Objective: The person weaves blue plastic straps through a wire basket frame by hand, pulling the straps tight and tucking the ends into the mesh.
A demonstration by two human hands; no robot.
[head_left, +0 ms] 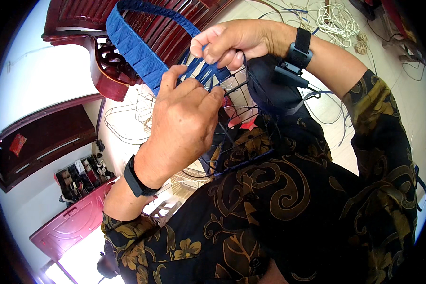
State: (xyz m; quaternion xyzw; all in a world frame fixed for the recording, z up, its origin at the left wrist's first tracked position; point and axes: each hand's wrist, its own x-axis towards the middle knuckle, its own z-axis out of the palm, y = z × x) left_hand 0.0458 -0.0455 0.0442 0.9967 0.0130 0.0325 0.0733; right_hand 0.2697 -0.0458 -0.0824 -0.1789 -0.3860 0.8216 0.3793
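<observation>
My left hand [182,118] is closed on a black wire basket frame [241,90], its bent fingers over a woven section of blue and pale strips [196,71]. My right hand [232,45] is pinched just above that section; what lies between its fingertips is hidden. A wide handle wrapped in blue strip [130,42] arches from the basket toward the upper left. Thin dark strips [312,94] loop down beside my right wrist. The basket rests against my lap, its lower part partly covered by my left hand.
A carved reddish wooden bench [94,57] is beyond the handle. Loose wire frames [128,118] lie on the floor at left, tangled pale cords [336,26] at upper right. A shelf crowded with small objects [80,177] and a red door [68,213] stand at lower left.
</observation>
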